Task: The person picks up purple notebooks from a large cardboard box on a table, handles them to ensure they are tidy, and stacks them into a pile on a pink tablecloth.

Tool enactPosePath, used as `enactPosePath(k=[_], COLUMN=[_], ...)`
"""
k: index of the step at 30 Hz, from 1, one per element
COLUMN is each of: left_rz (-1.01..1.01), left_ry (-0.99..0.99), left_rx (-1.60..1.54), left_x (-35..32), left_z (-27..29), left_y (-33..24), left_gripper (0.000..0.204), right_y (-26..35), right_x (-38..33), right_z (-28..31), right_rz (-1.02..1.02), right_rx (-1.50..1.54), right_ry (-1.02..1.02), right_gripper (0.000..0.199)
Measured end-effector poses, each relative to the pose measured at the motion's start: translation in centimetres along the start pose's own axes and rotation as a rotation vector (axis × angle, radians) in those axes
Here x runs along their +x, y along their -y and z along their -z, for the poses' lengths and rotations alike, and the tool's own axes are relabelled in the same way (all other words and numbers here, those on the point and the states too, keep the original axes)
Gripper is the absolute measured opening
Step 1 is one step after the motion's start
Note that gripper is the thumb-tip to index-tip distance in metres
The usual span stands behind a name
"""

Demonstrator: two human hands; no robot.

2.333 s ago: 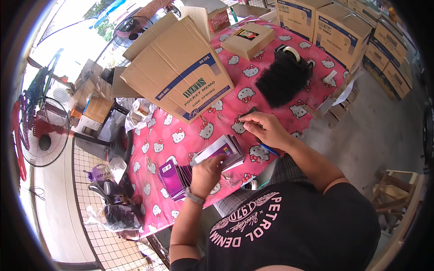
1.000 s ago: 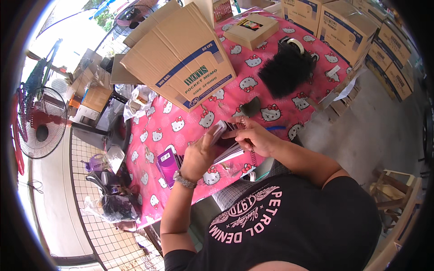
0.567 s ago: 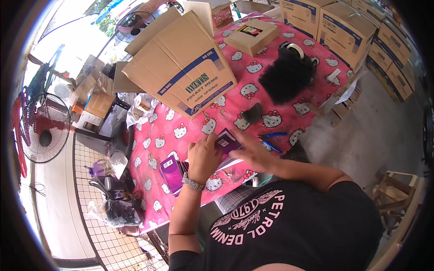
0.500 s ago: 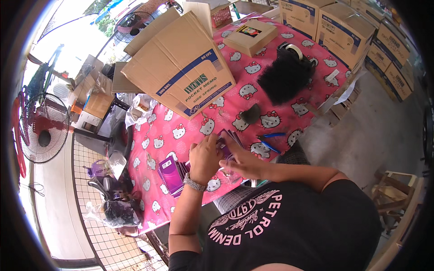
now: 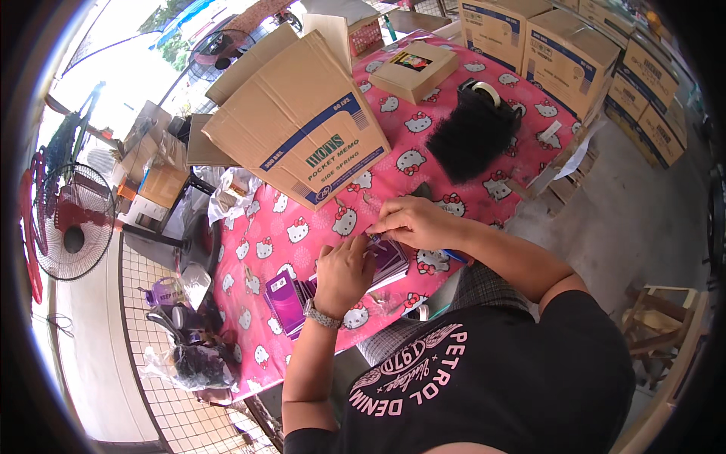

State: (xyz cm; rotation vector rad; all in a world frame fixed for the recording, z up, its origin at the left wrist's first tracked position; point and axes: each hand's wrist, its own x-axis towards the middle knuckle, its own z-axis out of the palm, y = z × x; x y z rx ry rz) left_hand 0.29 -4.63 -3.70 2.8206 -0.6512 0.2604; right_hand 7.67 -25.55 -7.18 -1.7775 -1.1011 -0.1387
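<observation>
Several purple spiral pocket notebooks (image 5: 389,262) lie in a fanned pile on the table in front of me. My left hand (image 5: 345,274), a watch on its wrist, holds the pile's left side with bent fingers. At the pile's far corner, my right hand (image 5: 418,222) is closed in a pinch; whatever is between thumb and finger is too small to make out. Left of my left wrist lies a second group of purple notebooks (image 5: 285,304). Blue-handled pliers (image 5: 456,256) are mostly hidden under my right forearm. Beyond that hand sits a dark lump (image 5: 422,191).
A large open carton (image 5: 314,129) stands on the pink patterned tablecloth (image 5: 253,321). Farther back are a smaller flat box (image 5: 414,69), a black bristly bundle (image 5: 473,136) and a tape roll (image 5: 485,92). Stacked cartons (image 5: 567,60) stand right; a fan (image 5: 74,219) is left.
My right hand has moved off the pile's top to its far corner and now pinches there. More of the fanned notebooks shows, and the right forearm now covers most of the pliers.
</observation>
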Motion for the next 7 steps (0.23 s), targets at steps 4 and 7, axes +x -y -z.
enactPosePath(k=[4,7], left_rz=[-0.004,-0.023], left_ry=[-0.040,-0.061], left_rx=[-0.023,-0.004], left_x=[0.2,0.4], left_z=[-0.3,-1.4], left_y=[0.2,1.3], left_gripper=[0.014,0.019], right_y=[0.2,-0.3], right_x=[0.3,0.9], right_z=[0.1,0.9], right_rz=[0.019,0.019], right_rx=[-0.009,-0.068], right_ry=[-0.082,-0.177], right_gripper=[0.025,0.024])
